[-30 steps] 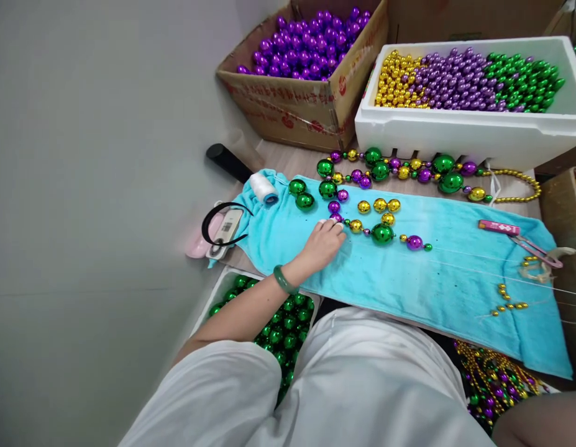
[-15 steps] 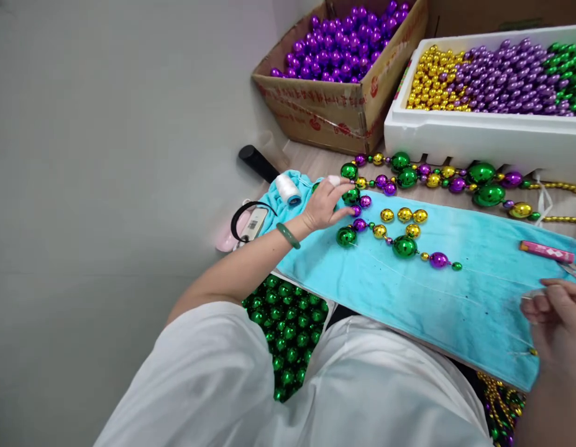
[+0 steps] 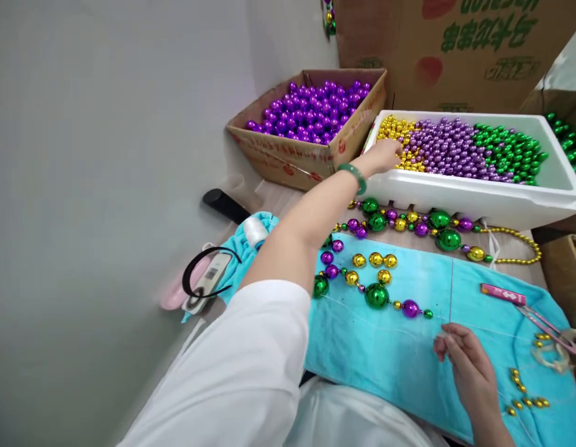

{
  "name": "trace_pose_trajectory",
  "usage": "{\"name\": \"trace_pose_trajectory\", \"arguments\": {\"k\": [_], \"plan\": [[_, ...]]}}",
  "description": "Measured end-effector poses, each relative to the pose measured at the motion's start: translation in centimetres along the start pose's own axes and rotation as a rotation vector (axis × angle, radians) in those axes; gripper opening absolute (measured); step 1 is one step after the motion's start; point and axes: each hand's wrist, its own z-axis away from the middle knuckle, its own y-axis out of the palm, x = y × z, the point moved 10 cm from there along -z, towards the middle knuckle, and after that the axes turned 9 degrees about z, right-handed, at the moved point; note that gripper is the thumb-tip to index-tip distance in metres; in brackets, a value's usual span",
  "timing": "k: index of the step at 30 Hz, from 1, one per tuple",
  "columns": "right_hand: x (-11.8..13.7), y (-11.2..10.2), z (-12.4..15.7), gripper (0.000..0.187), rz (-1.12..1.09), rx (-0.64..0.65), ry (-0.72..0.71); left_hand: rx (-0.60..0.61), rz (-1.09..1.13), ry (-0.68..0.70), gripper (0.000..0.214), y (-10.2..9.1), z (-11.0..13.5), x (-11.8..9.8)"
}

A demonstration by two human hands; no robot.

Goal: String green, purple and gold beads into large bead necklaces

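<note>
My left hand (image 3: 384, 155) reaches over the near rim of a white foam box (image 3: 469, 186), its curled fingers at the gold beads (image 3: 396, 128). The fingertips are hidden, so what they hold cannot be seen. A green bangle (image 3: 353, 176) circles that wrist. Over the blue towel (image 3: 385, 354), my right hand (image 3: 465, 357) is closed in a pinch on thin clear thread. Left of it lies a bead strand with a large green bead (image 3: 376, 296), a purple bead (image 3: 411, 308) and a small green end bead (image 3: 428, 314). Several loose gold beads (image 3: 376, 259) lie behind this strand.
A cardboard box of purple beads (image 3: 310, 112) stands left of the foam box. Finished-looking strands (image 3: 439, 219) lie before it. On the towel's right are a pink tube (image 3: 502, 293), scissors (image 3: 548, 329) and small gold beads (image 3: 527, 402). A thread spool (image 3: 256, 232) and black headband (image 3: 189, 273) sit left.
My left hand has left the strand's purple and green beads and gone up to the foam box. My right hand has moved left, nearer the strand's end. The view has shifted up and right.
</note>
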Motion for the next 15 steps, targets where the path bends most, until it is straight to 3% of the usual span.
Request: {"name": "trace_pose_trajectory", "arguments": {"k": [3,8,10,15], "plan": [[0.4,-0.4,0.2,0.020,0.022,-0.015,-0.014,0.164,-0.012,-0.146,0.035,2.9,-3.3,1.4],[1.2,-0.8,0.2,0.016,0.101,-0.010,-0.072,0.337,-0.006,-0.302,0.052,5.2,-5.2,3.5],[1.3,-0.8,-0.1,0.015,0.119,-0.002,-0.088,0.383,-0.006,-0.301,0.061,5.4,-5.3,3.6],[1.6,-0.5,-1.3,0.015,0.123,0.022,-0.089,0.347,-0.086,-0.166,0.066,4.8,-5.1,2.5]]}}
